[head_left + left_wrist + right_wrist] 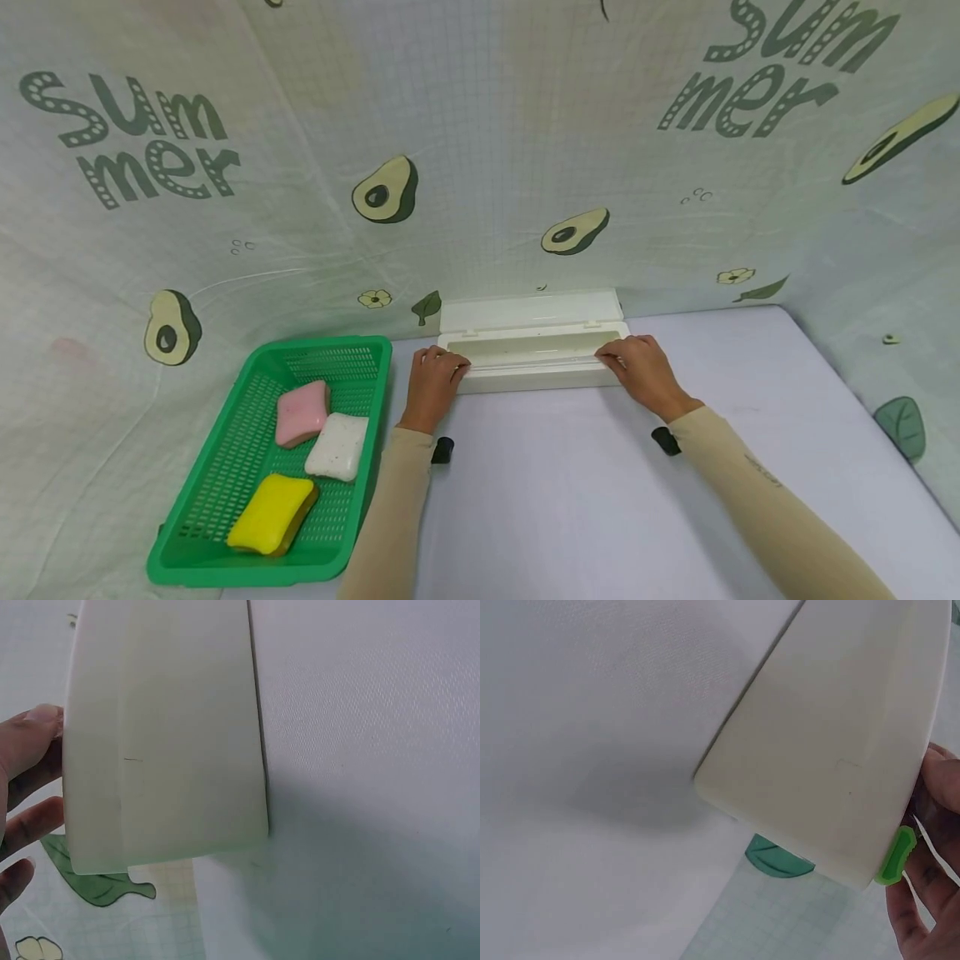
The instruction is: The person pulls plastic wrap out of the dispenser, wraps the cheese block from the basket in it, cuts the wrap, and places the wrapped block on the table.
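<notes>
Above the box (pixel 540 381), "summer" (pixel 133 129) twice.

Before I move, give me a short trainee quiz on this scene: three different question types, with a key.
1. Multiple choice: how many blocks show in the green basket? A) two B) three C) four
2. True or false: the lid of the white box is closed.
3. Short answer: which grip is nearer the basket?

Key:
1. B: one pink, one white, one yellow.
2. False: it is opened back on the far side.
3. The left grip, at the box's end nearer the basket.
</notes>
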Demonstrator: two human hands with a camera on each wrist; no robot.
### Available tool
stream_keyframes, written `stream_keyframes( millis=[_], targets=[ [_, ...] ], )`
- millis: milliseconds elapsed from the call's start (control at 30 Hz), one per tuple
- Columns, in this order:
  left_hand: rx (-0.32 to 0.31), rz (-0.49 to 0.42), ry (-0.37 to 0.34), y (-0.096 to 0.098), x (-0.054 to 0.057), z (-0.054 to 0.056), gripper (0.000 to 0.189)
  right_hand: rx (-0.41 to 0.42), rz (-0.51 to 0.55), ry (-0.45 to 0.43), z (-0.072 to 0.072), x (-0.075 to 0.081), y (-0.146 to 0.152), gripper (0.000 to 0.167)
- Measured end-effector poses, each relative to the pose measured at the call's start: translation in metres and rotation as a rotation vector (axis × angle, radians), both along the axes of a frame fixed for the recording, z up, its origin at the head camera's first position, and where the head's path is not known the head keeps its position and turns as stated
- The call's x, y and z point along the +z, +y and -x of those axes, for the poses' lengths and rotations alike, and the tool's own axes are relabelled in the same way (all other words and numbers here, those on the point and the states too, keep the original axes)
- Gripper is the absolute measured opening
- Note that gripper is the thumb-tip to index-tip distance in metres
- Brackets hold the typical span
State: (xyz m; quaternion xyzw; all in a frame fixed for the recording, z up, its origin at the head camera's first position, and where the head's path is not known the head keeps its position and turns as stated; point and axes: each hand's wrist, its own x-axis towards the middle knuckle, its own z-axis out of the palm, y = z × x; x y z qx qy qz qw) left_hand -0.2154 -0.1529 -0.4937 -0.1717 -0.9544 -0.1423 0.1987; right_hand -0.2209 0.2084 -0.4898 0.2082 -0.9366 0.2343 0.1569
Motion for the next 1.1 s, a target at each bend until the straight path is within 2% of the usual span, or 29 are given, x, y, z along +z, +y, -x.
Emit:
stream_keyframes(
  millis=[167, 333, 500, 600, 733, 900, 1100],
  targets=[
    [0.02, 0.02, 0.006, 0.001, 0.0, 0.0, 0.012, -0.002, 0.014, -0.003, 0.0, 0.0, 0.0, 0.013],
    [0.009, 0.006, -0.006, 0.001, 0.0, 0.0, 0.011, 0.02, 0.046, -0.014, -0.001, -0.001, 0.001, 0.016],
    [0.018, 0.022, -0.019, 0.002, 0.002, 0.001, 0.011, 0.052, 0.048, 0.043, -0.001, -0.003, 0.003, 0.019],
    [0.03, 0.046, -0.014, 0.002, 0.002, 0.0, 0.012, 0.028, 0.027, 0.087, 0.0, -0.004, 0.004, 0.018],
    [0.046, 0.082, 0.019, 0.002, 0.003, 0.0, 0.011, -0.018, 0.011, 0.092, 0.0, -0.003, 0.004, 0.015],
    [0.057, 0.099, 0.071, 0.002, 0.004, -0.001, 0.011, -0.011, 0.037, 0.089, 0.0, -0.003, 0.007, 0.016],
    [0.06, 0.084, 0.112, 0.002, 0.003, -0.001, 0.009, 0.021, 0.071, 0.218, 0.001, -0.005, 0.01, 0.019]
  ],
)
